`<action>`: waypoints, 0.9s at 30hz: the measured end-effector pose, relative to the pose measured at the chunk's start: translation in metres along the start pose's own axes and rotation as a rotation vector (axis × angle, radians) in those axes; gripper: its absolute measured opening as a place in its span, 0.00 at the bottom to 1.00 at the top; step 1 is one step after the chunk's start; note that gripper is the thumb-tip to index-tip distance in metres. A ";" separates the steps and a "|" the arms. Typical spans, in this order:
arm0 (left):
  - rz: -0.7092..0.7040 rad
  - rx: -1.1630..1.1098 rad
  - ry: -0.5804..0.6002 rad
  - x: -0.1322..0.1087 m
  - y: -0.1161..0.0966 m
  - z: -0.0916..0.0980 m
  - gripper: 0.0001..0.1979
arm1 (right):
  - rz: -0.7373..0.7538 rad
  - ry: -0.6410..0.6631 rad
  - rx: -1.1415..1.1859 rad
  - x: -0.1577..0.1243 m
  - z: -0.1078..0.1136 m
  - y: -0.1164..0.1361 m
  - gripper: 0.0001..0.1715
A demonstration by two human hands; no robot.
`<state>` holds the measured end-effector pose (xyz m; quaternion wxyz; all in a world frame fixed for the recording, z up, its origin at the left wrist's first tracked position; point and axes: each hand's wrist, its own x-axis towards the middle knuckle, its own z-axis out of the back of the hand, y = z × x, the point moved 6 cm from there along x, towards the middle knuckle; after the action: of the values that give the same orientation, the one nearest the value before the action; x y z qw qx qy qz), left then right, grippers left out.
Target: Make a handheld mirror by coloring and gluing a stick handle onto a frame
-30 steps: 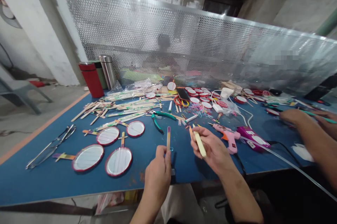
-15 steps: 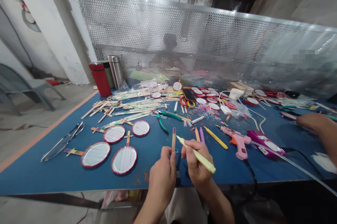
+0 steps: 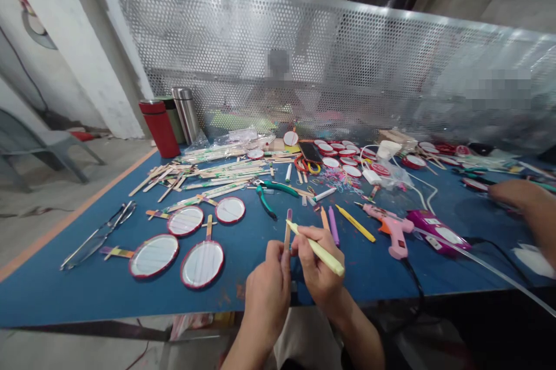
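My left hand [image 3: 268,286] pinches a wooden craft stick [image 3: 287,232] upright, its top end coloured purple. In my right hand [image 3: 320,268] is a pale yellow marker [image 3: 322,254], its tip against the upper part of the stick. To the right of the stick lie an orange marker [image 3: 325,218], a purple marker [image 3: 333,225] and a yellow marker [image 3: 355,223]. Several round white discs with red rims and stick handles lie to the left, the nearest disc [image 3: 202,264] close to my left forearm.
Green-handled pliers [image 3: 266,201] lie beyond my hands, with piles of craft sticks [image 3: 234,173] behind. A pink glue gun [image 3: 393,228] with a cord is at right, near a co-worker's hand [image 3: 512,193]. Eyeglasses [image 3: 99,234] and a red bottle [image 3: 160,129] stand at left.
The marker in my right hand has moved left, and its tip now meets the stick instead of being just beside it. My left hand keeps its hold.
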<state>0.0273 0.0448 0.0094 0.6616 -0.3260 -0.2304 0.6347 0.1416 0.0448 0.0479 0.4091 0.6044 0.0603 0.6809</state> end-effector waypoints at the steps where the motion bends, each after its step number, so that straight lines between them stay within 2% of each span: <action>1: 0.000 0.001 0.003 0.000 0.000 0.000 0.12 | -0.003 -0.016 -0.011 0.000 0.001 0.001 0.08; 5: -0.011 -0.012 0.002 0.000 0.000 0.000 0.11 | -0.071 -0.056 0.029 0.004 0.004 0.001 0.07; 8: -0.016 -0.003 -0.006 0.000 0.000 0.000 0.11 | -0.065 -0.049 0.092 0.005 0.003 0.001 0.08; 12: -0.009 0.018 -0.002 0.000 0.000 -0.001 0.11 | -0.047 -0.025 0.057 0.004 0.001 0.000 0.07; 16: -0.010 -0.007 -0.012 0.001 0.001 -0.001 0.11 | -0.118 -0.050 -0.010 0.003 0.003 -0.003 0.05; 20: -0.023 -0.007 -0.021 0.001 0.001 -0.002 0.11 | -0.127 -0.077 0.059 0.005 0.005 -0.003 0.06; 23: -0.009 0.008 -0.041 0.000 0.002 -0.001 0.11 | -0.107 -0.050 0.068 0.005 0.004 -0.002 0.06; 27: -0.012 -0.019 -0.029 0.000 0.001 -0.001 0.11 | -0.155 0.003 0.120 0.003 0.002 -0.005 0.06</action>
<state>0.0268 0.0447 0.0080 0.6589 -0.3218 -0.2480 0.6331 0.1458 0.0491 0.0474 0.4235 0.6206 0.1481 0.6431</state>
